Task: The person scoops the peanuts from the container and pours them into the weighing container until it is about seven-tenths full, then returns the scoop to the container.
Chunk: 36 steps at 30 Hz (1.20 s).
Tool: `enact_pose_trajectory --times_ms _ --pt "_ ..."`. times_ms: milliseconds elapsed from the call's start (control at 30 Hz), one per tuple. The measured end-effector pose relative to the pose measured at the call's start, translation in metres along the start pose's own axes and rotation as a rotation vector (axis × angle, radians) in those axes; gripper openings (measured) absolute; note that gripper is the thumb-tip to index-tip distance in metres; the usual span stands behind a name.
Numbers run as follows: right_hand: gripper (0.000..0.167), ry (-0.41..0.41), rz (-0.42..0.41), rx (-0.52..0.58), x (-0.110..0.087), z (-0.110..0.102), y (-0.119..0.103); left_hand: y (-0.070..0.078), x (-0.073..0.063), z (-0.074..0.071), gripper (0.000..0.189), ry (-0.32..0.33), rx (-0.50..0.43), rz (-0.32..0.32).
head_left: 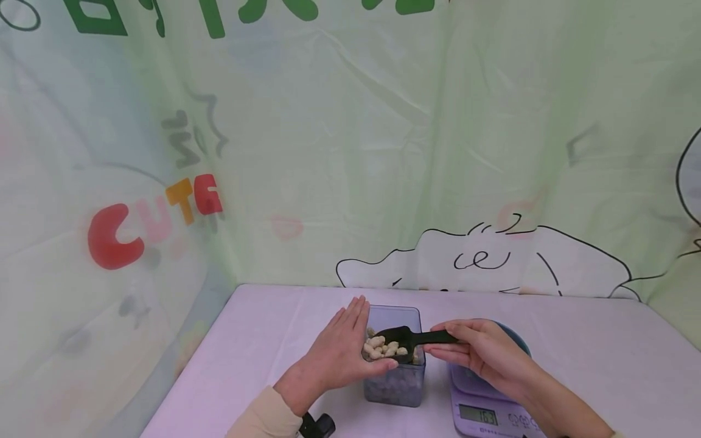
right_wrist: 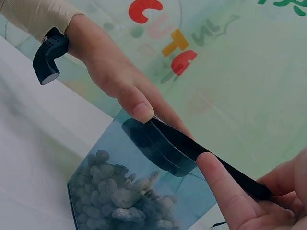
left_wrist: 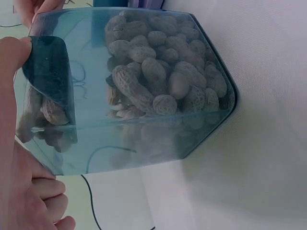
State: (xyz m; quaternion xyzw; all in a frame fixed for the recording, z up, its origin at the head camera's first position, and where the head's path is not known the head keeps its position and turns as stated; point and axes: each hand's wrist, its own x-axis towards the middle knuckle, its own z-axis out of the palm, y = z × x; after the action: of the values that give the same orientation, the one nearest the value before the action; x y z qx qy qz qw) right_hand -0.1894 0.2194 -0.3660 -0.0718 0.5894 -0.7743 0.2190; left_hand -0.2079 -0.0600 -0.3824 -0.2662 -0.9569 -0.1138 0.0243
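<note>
My right hand (head_left: 487, 350) grips the handle of a black scoop (head_left: 436, 337). Several unshelled peanuts (head_left: 378, 348) lie in the scoop, which is over the mouth of a clear bluish plastic container (head_left: 391, 389). Through the container's wall, more peanuts (left_wrist: 153, 72) show heaped at the bottom. My left hand (head_left: 342, 347) lies along the container's left side, fingers straight, thumb at the front rim close to the scoop (right_wrist: 163, 143). Partly behind my right hand, a blue bowl (head_left: 517, 338) sits on a lavender kitchen scale (head_left: 459, 389).
The scale's display (head_left: 478, 415) appears to read 163. A pale cloth covers the table (head_left: 263, 322), with a printed curtain (head_left: 328, 152) behind and at the left. A black wrist device (head_left: 317, 424) sits at my left wrist.
</note>
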Motion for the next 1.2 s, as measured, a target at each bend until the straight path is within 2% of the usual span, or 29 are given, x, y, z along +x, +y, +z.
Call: enact_pose_trajectory --times_ms 200,433,833,1200 --pt "0.048 0.014 -0.016 0.018 -0.0021 -0.0046 0.0020 0.0005 -0.0001 0.0004 0.111 0.002 -0.004 0.001" --pt "0.044 0.002 -0.023 0.047 -0.0038 -0.0081 0.0037 0.0004 0.0006 0.0014 0.110 0.002 -0.010 -0.005" --pt "0.053 0.055 -0.010 0.015 -0.0038 0.0001 0.0030 -0.0016 -0.0006 0.0005 0.110 0.003 -0.028 -0.002" --pt "0.054 0.094 -0.020 0.046 -0.0056 -0.0037 0.0058 -0.0001 0.0002 0.0025 0.111 0.004 -0.051 -0.008"
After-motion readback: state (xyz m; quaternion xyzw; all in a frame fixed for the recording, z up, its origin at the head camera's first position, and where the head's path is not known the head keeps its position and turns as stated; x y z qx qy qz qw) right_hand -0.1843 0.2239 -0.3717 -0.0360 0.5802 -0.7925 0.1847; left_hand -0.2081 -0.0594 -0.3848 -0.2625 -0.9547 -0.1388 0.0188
